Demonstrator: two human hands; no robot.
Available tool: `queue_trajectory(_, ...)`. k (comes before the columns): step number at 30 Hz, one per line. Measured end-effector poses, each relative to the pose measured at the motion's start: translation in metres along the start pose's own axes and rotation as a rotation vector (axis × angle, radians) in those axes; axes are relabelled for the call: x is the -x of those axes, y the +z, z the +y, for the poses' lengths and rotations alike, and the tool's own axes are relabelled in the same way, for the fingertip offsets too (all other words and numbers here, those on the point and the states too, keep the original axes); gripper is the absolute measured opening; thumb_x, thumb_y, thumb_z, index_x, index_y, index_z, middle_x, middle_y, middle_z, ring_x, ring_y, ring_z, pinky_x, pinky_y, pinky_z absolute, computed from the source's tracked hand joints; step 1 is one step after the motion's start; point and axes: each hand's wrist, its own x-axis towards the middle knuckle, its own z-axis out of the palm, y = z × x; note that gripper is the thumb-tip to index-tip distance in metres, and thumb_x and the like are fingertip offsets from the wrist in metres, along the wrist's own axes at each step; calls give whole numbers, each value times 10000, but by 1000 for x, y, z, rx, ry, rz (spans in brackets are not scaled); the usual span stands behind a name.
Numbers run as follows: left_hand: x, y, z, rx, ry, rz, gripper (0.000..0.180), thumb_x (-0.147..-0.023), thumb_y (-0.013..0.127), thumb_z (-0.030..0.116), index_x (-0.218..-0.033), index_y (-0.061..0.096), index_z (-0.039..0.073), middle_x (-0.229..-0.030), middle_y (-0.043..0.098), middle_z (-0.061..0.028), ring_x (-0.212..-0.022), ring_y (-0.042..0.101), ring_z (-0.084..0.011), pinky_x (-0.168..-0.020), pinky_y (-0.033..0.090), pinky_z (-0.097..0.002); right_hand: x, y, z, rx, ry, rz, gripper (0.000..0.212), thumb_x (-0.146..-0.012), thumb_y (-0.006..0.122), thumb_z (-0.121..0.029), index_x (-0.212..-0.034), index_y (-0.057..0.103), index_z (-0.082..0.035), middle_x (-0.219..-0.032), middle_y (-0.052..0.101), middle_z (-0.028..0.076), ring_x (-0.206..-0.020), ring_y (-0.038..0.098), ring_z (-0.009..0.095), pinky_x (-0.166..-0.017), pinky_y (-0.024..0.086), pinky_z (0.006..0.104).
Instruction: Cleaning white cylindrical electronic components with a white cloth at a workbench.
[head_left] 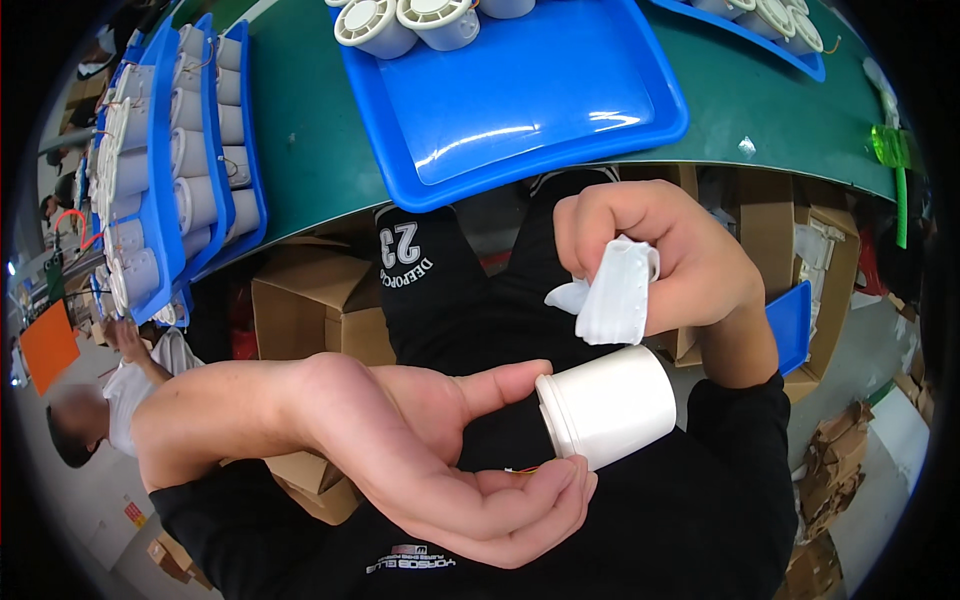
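Between the thumb and fingers of my left hand (450, 440) is a white cup-shaped housing (615, 408), tilted on its side above my lap. A short bit of thin coloured wire (522, 470) shows by its rimmed end, next to my fingers. My right hand (670, 250) is closed around a crumpled white cloth (617, 295), whose loose part hangs just above the housing, seemingly apart from it. Several similar white housings with slotted round tops (372, 27) stand at the far end of a blue tray (510, 165) on the green table.
Stacked blue trays (228, 200) full of white housings stand on the left of the green table (310, 130). Another loaded blue tray (745, 30) lies at the far right, near a green bottle (888, 147). Cardboard boxes (310, 290) sit below the table. A person (120, 400) is at the left.
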Motion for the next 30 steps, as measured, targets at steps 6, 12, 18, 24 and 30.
queue_trajectory(6, 5, -5, -3, -13, -14, -55, 521, -607, 854, 22, -1073, 628, 76, -1081, 563, 23, -1030, 547, -102, -959, 476, -247, -1, -5, -3, -145, -144, 39, 246, -688, 752, -99, -850, 571, -54, -836, 572, 7, -724, 523, 66, -643, 415, 228)
queue_trajectory(12, 21, -13, -11, 150, -205, -176, 272, -747, 766, 78, -995, 655, 63, -1030, 567, 8, -892, 591, -134, -792, 548, -281, 10, -15, 11, -241, -304, 197, 279, -681, 758, -109, -835, 529, -70, -799, 533, 39, -715, 486, 123, -626, 376, 249)
queue_trajectory(18, 72, 0, -61, 377, -1068, -471, 432, -623, 748, 22, -1042, 645, -3, -1002, 573, -112, -883, 588, -281, -738, 508, -364, 37, -16, 16, -376, -355, 418, 311, -670, 760, -44, -820, 490, -74, -800, 488, 57, -715, 464, 159, -633, 368, 266)
queue_trajectory(24, 87, 11, -75, 416, -1215, -776, 450, -630, 741, 83, -1057, 641, -16, -997, 579, -121, -927, 590, -282, -813, 501, -366, 46, -16, 25, -382, -369, 470, 275, -724, 735, -35, -824, 482, -74, -815, 486, 57, -731, 468, 151, -630, 375, 259)
queue_trajectory(30, 104, 19, -76, 321, -1314, -916, 458, -679, 739, 169, -1087, 633, -10, -1014, 589, -153, -926, 610, -326, -817, 506, -391, 44, -14, 30, -364, -360, 487, 256, -739, 713, -40, -842, 480, -71, -822, 480, 58, -718, 476, 149, -628, 386, 249)
